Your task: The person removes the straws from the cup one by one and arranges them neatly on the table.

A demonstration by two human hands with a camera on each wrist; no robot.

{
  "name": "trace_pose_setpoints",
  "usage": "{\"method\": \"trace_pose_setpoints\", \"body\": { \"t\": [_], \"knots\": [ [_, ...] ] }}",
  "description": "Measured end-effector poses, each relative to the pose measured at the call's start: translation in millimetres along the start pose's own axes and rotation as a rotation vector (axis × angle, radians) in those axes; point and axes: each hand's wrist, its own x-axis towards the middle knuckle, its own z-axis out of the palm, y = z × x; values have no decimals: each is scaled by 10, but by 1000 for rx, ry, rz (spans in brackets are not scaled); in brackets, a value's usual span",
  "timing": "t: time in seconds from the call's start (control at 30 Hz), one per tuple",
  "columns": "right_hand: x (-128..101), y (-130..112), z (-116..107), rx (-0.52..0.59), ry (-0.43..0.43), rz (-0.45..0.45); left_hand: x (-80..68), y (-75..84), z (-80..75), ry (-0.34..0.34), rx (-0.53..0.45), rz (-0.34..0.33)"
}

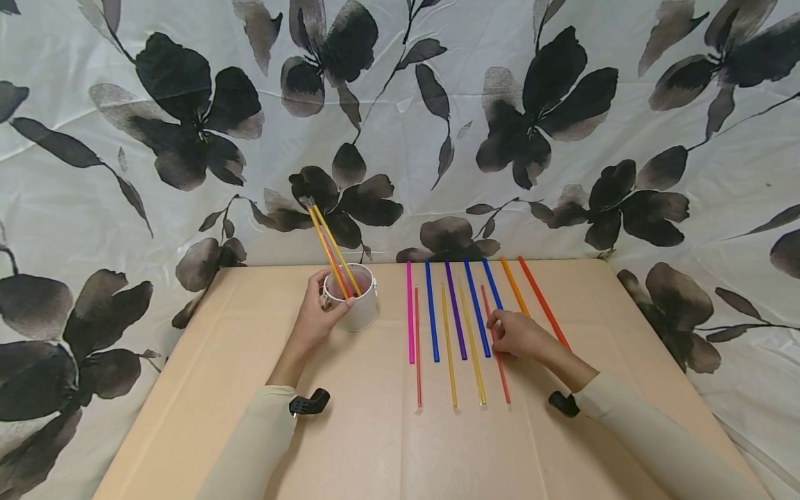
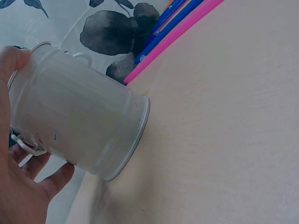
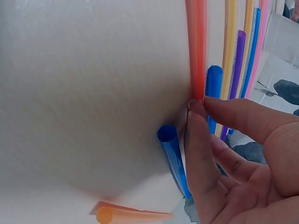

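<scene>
While the left hand (image 1: 314, 321) grips the cup (image 1: 357, 305), right fingers (image 3: 198, 154) pinching the red straw (image 1: 495, 344).

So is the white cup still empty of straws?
No. In the head view the white cup, held by the left hand, already has several straws standing in it.

Bare table (image 1: 375, 444) lies below the straws (image 1: 455, 316) (closely packed).

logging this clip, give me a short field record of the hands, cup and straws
left hand: holds the white cup
cup contents: yellow and orange straws leaning left
right hand: fingertips pinch the red straw
table: tan, a row of coloured straws lying flat
backdrop: floral cloth
</scene>
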Motion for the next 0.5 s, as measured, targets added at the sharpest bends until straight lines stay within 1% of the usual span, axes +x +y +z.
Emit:
{"method": "trace_pose_setpoints", "body": {
  "t": [0.23, 0.5],
  "knots": [
    [-4, -10, -6, -33, -5, -11, -3, 16, 6, 4, -3, -4],
    [-13, -51, -45, -74, -14, 26, -1, 18, 8, 1, -15, 2]
  ]
}}
